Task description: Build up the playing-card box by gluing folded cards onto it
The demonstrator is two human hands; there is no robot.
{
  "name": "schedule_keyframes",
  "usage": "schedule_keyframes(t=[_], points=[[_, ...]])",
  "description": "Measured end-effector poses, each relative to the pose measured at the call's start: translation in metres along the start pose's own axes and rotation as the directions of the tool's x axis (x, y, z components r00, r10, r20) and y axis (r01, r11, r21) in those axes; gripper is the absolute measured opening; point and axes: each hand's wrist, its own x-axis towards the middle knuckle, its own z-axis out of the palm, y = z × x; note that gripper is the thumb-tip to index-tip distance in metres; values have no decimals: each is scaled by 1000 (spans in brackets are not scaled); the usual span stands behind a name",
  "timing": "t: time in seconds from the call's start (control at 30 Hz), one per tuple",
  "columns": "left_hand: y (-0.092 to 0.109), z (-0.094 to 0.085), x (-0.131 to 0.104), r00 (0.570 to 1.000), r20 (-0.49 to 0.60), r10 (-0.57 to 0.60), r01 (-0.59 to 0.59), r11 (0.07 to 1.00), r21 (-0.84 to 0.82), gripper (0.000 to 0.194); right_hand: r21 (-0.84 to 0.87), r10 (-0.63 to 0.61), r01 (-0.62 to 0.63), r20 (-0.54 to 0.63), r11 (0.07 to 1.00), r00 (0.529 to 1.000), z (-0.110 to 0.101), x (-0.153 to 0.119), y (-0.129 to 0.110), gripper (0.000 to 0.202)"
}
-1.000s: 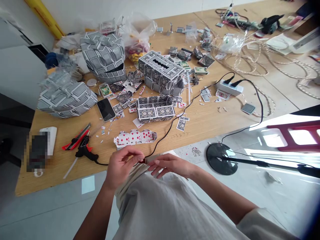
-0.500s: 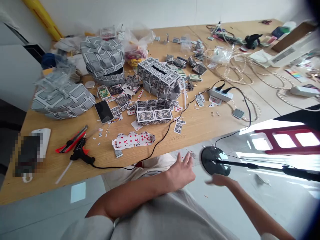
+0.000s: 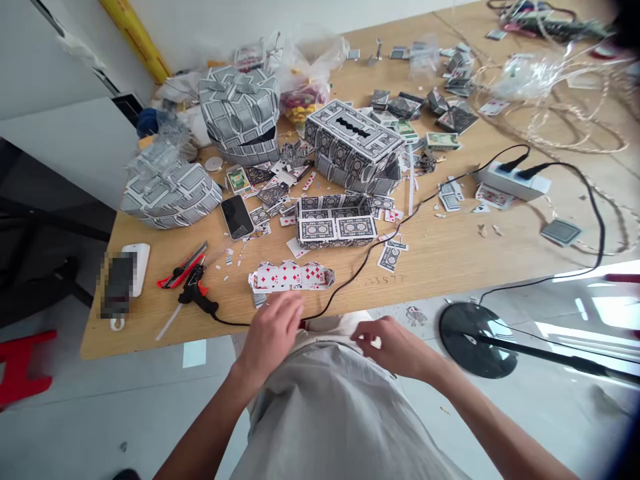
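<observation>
Grip unclear on both, left hand point(image 3: 273, 335) by card strip point(image 3: 290, 276), right hand point(image 3: 400, 347) off table edge point(image 3: 425, 292)

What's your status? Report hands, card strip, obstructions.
Left hand nearest card strip; right hand farther right; nothing seen in either. Strip lies on table. Black cord passes its right end.

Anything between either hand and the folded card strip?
Left hand: nothing visible between its fingertips and the folded card strip. Right hand: yes, the black cord runs between it and the strip's right end.
</observation>
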Motion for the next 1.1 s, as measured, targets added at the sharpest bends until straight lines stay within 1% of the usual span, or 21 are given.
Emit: schedule_keyframes(t=[0.07,0.1,0.13,0.17,0.2,0.27,0.37,0.43,0.53,0.6,0.7,0.83,0.93,1.1], points=[[-22,-3,-9,991,-73,-113,121,984,127,24,78,-180,183,-43,980,983,1,25,-49,22],[-29,-3,-11,983,-92,-157,171,971,166,23,50,-259,264,-92,963,961,4,39,-68,20],[-34,-1,-11,975,-112,-193,212,958,195,24,-41,-321,319,-158,947,934,8,53,-81,19],[-38,1,-11,967,-125,-223,246,946,212,24,-154,-367,341,-205,927,907,13,68,-89,21],[-40,4,-10,959,-135,-249,274,936,223,24,-258,-412,358,-202,897,888,19,81,-93,24],[-43,10,-7,946,-144,-292,319,918,236,21,-375,-487,392,-201,840,850,30,104,-92,31],[-45,17,-2,927,-129,-352,374,890,262,17,-427,-573,458,-192,780,797,40,124,-81,39],[-46,20,1,913,-129,-388,409,868,282,16,-432,-580,459,-204,776,789,43,129,-77,42],[-44,21,3,899,-110,-424,436,842,317,16,-416,-531,413,-225,810,817,43,132,-77,42],[-42,21,4,896,-86,-436,437,826,357,20,-397,-496,383,-236,834,835,43,134,-80,40],[-37,22,6,904,-88,-418,411,797,442,27,-383,-470,363,-240,850,849,42,136,-84,35],[-32,26,10,920,-68,-386,357,754,551,29,-401,-463,353,-222,845,858,43,138,-86,32],[-29,29,14,926,-36,-376,328,750,575,32,-412,-473,357,-223,838,853,44,139,-85,30],[-28,31,18,934,-21,-357,302,757,580,32,-400,-484,374,-222,837,847,45,138,-84,32]])
